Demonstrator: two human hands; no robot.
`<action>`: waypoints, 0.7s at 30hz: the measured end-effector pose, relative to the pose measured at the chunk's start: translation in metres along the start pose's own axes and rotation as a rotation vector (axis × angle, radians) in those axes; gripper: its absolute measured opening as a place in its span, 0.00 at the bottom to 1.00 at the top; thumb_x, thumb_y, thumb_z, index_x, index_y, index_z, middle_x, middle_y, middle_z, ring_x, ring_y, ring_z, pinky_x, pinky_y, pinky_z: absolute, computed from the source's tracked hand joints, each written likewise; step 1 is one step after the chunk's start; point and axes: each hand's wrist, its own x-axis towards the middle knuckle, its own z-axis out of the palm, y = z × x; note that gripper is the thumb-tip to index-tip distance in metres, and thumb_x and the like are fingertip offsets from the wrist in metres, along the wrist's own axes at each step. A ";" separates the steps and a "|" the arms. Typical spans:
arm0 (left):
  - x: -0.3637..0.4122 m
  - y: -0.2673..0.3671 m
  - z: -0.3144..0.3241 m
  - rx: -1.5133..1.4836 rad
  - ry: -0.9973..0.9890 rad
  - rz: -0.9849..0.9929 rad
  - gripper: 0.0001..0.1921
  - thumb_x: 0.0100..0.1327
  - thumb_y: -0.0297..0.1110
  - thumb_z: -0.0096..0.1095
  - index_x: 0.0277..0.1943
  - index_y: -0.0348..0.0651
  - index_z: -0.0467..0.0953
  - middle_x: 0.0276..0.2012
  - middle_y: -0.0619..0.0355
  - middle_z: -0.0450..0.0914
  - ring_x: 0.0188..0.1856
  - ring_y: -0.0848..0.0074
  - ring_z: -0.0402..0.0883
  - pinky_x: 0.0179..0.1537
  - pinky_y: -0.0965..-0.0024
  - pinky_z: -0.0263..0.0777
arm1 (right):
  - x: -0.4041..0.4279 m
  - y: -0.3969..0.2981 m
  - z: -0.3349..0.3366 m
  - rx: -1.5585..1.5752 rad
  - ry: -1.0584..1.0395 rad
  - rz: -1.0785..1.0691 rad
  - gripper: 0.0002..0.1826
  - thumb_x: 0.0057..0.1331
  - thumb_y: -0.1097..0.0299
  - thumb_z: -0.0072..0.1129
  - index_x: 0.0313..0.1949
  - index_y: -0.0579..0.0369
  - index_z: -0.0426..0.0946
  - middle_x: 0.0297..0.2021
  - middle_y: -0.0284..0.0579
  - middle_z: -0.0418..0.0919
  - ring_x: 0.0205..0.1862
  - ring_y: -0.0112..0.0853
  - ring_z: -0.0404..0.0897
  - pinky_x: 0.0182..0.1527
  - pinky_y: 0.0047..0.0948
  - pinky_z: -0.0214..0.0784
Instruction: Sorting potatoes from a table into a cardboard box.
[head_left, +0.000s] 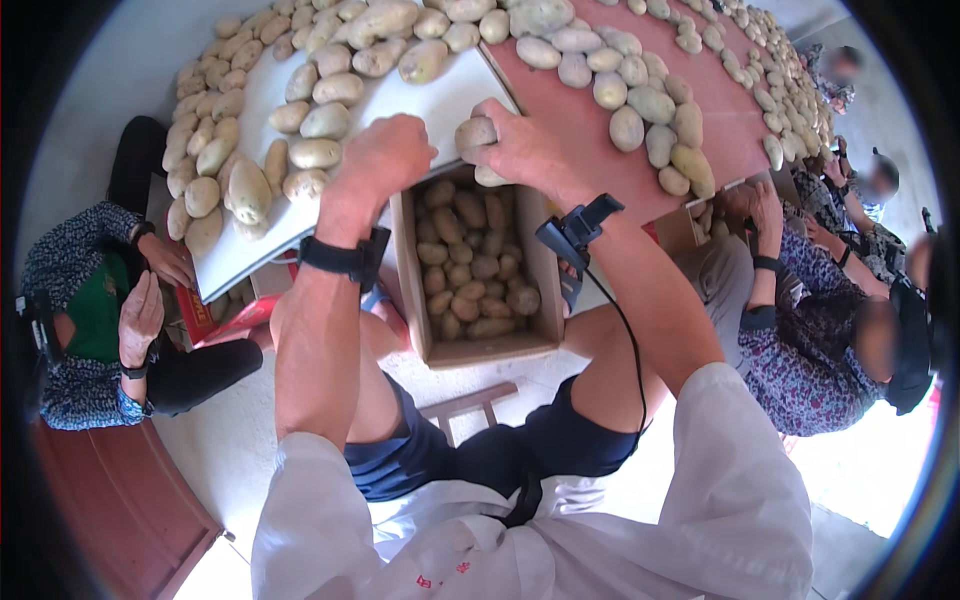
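Note:
My right hand (525, 150) grips a potato (476, 136) at the near edge of the tabletop, with another potato (491, 176) just beneath the fingers. To its left, my left hand (386, 154) is curled over the white tabletop (397, 101); whether its fingers hold anything is hidden. Below both hands an open cardboard box (491, 351) stands between my knees, with many potatoes (469, 262) inside. Loose potatoes (326, 120) lie left of my left hand, and more potatoes (652, 105) lie on the red tabletop (559, 120) at the right.
A person (82, 322) sits at the left beside a red carton (196, 307). At the right another person (810, 337) sits near a cardboard box (675, 229), with more people beyond. A wooden stool or frame (469, 401) is beneath me. A cable hangs from my right wrist strap.

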 end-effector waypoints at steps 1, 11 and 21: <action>0.000 -0.002 -0.001 -0.007 -0.026 -0.008 0.17 0.65 0.41 0.64 0.46 0.35 0.85 0.44 0.38 0.86 0.49 0.44 0.84 0.53 0.48 0.76 | -0.005 -0.002 -0.003 0.007 -0.023 0.015 0.31 0.62 0.53 0.67 0.62 0.47 0.71 0.46 0.56 0.86 0.51 0.52 0.84 0.51 0.50 0.74; 0.008 -0.006 -0.002 -0.055 -0.056 -0.064 0.19 0.67 0.42 0.64 0.48 0.32 0.84 0.43 0.40 0.87 0.46 0.52 0.87 0.52 0.55 0.77 | -0.046 0.006 0.008 -0.273 -0.452 -0.040 0.31 0.60 0.56 0.71 0.62 0.43 0.73 0.48 0.48 0.86 0.52 0.47 0.84 0.53 0.46 0.75; 0.018 -0.011 0.001 -0.019 -0.069 -0.017 0.20 0.67 0.44 0.64 0.47 0.31 0.84 0.38 0.42 0.87 0.42 0.55 0.86 0.48 0.57 0.77 | -0.045 0.026 0.012 -0.243 -0.482 -0.116 0.18 0.63 0.51 0.64 0.41 0.51 0.89 0.40 0.48 0.88 0.49 0.46 0.86 0.49 0.49 0.78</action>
